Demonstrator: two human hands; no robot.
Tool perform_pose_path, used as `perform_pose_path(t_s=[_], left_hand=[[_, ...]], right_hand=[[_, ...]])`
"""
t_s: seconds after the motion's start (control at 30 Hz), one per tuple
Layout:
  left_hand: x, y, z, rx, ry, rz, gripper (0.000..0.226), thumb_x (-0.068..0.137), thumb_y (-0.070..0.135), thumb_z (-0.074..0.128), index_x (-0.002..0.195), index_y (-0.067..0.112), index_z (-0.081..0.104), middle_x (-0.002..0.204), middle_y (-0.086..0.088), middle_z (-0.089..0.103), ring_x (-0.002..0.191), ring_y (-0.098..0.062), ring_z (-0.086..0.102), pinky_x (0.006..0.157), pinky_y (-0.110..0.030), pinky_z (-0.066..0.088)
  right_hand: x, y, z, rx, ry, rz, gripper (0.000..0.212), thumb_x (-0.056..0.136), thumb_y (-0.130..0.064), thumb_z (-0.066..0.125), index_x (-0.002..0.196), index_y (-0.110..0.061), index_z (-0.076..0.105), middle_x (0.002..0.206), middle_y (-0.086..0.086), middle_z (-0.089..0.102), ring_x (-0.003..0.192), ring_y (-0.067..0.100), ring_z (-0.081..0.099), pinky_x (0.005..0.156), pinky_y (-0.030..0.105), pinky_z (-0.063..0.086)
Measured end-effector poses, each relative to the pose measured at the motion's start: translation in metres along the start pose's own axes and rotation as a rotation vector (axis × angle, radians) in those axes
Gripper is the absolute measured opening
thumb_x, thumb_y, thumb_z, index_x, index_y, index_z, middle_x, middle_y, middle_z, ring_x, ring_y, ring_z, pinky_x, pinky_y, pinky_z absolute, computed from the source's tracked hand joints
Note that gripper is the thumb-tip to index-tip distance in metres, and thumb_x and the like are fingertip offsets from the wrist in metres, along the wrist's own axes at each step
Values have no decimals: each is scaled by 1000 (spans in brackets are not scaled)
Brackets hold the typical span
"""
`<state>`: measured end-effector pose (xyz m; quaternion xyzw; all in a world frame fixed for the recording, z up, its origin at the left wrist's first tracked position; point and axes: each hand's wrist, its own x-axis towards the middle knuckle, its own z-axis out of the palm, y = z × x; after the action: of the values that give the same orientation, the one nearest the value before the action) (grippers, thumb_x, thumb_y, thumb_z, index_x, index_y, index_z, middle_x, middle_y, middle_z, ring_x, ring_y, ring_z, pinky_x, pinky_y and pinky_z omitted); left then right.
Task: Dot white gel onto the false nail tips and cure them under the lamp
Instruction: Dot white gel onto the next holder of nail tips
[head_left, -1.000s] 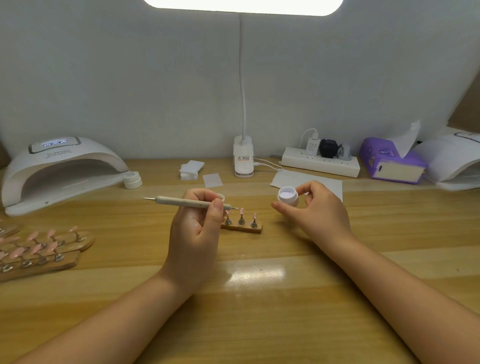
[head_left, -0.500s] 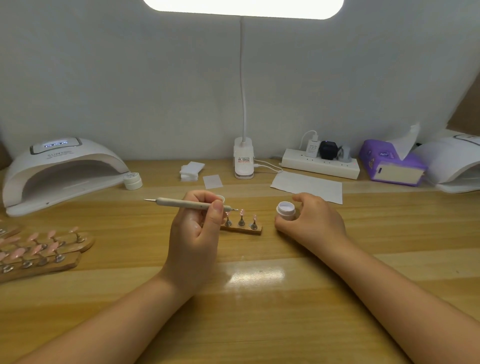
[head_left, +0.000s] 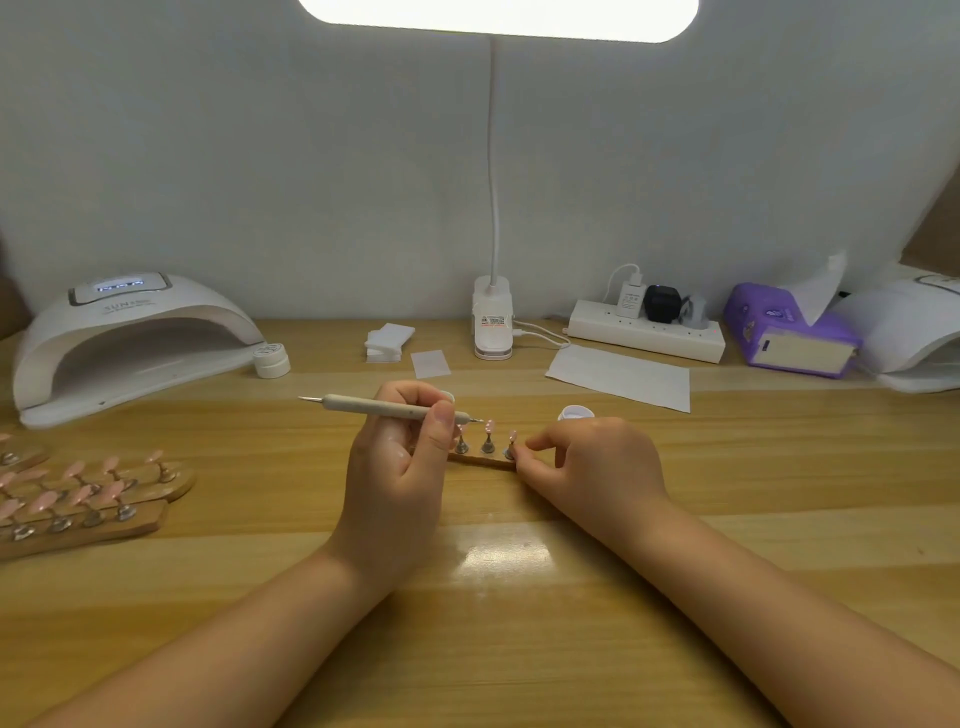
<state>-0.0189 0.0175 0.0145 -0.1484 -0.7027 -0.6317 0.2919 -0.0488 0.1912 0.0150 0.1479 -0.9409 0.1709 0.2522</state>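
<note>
White gel pot (head_left: 575, 412) is down behind my right hand (head_left: 597, 467), which now pinches the holder (head_left: 483, 460); left hand (head_left: 397, 467) pinches the pen (head_left: 384, 408) over the tips (head_left: 488, 427), ready to dot.

A bright lamp panel (head_left: 497, 18) at the top centre of the frame is blown out to pure white and lights the scene evenly. Its glare shows as a pale patch on the table (head_left: 506, 557) at lower centre. Shadows are soft and faint. The frame bows at its edges, and detail there is slightly soft.
</note>
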Motion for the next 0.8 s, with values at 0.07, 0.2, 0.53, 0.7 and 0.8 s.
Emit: perform_pose_path(t_s=[0.07, 0.2, 0.53, 0.7, 0.8], left_hand=[[0, 0, 0, 5, -5, 2, 5, 92, 26, 50, 90, 24, 54, 82, 2, 65, 72, -5, 60, 66, -16, 48], [0, 1, 0, 14, -14, 8, 5, 92, 26, 49, 90, 25, 54, 82, 2, 65, 72, -5, 61, 66, -14, 48], [0, 3, 0, 18, -12, 7, 5, 92, 26, 50, 90, 24, 54, 82, 3, 65, 71, -5, 61, 65, -14, 48], [2, 12, -1, 57, -50, 78, 4, 93, 29, 50, 91, 26, 53, 81, 7, 64, 71, -7, 61, 63, -15, 48], [6, 22, -2, 83, -69, 165, 8, 92, 36, 49, 93, 29, 52, 81, 3, 61, 70, -12, 60, 62, -18, 48]], right_hand=[[1, 2, 1, 59, -47, 28, 27, 88, -54, 54, 97, -37, 74, 72, -8, 62, 68, 9, 53, 52, 23, 30], [2, 4, 2, 130, -145, 26, 26, 89, -52, 55, 105, -40, 71, 65, -12, 56, 70, 4, 43, 51, 20, 26], [-1, -3, -5, 184, -28, -112, 13, 90, -30, 62, 94, -28, 74, 72, -14, 60, 72, 7, 54, 58, 23, 39], [1, -8, -16, 360, 146, -113, 3, 87, -14, 66, 89, -15, 69, 82, -8, 63, 63, 3, 53, 57, 31, 50], [4, -11, -23, 445, 198, -98, 2, 87, -14, 67, 90, -15, 67, 79, -11, 63, 63, 9, 59, 58, 29, 52]])
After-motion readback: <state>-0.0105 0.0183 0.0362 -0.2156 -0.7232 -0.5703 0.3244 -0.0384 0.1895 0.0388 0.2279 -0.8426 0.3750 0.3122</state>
